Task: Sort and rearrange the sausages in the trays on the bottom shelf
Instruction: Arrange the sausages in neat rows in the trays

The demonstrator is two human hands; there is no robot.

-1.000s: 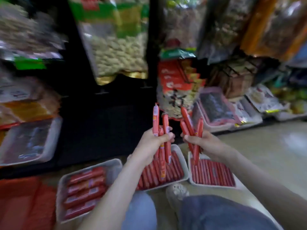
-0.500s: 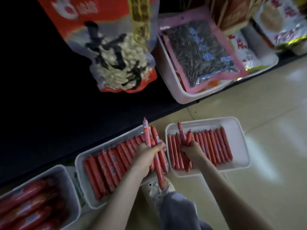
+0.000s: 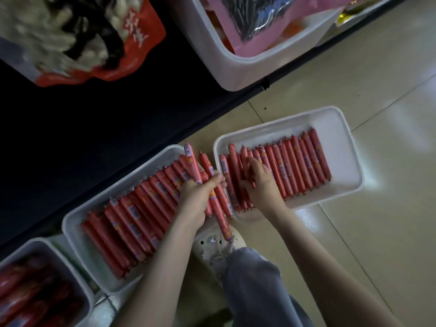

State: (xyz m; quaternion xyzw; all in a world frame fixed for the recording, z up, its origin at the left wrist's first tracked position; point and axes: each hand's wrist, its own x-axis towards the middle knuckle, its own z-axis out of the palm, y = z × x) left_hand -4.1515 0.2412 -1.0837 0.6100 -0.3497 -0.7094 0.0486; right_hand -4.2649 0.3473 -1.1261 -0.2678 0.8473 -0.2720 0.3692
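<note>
bundle of thin red wrapped sausages clamped in our left hand lies parallel to the rows in the white plastic tray; right hand is on those rows, grip unclear tbh.

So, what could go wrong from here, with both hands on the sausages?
1. The left hand holds a fanned bundle; one sausage sticks out low over the shoe and may slip from the grip to the floor.
2. The right hand holds its sausages over the left end of the right tray; dropped askew, they may push the neat row out of line.
3. The middle tray lies beside the shoe; a foot move might knock it.
</note>
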